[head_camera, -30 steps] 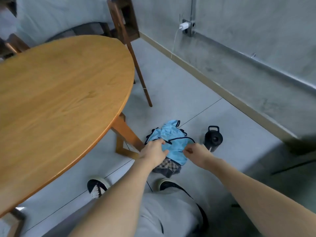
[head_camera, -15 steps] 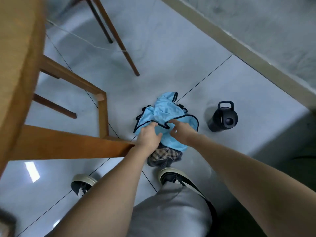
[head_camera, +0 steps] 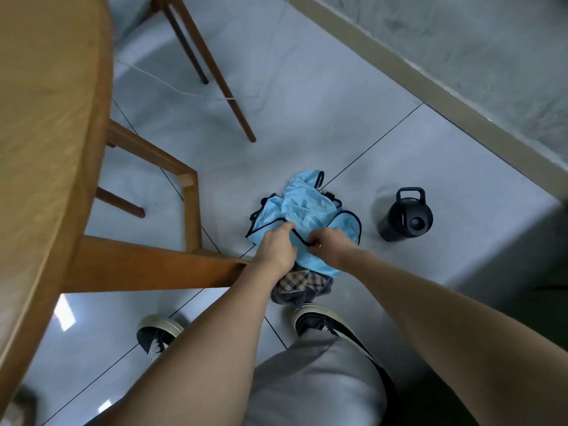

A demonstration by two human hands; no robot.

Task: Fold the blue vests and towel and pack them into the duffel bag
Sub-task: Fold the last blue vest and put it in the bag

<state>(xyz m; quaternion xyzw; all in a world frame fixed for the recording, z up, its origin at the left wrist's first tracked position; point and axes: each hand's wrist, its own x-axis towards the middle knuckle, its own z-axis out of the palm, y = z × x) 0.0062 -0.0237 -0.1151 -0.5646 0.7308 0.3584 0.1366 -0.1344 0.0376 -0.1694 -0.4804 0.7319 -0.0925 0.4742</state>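
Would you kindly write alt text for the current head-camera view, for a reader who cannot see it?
Seen from above, a person's left hand and right hand grip a crumpled blue vest on the grey tiled floor, with plaid fabric beneath it. A black bottle stands to the right, apart from the pile; a wooden table fills the left.

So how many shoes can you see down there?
2. The left shoe is on the grey floor near the wooden table. The right shoe is just below the checked cloth, partly hidden by the trouser leg.
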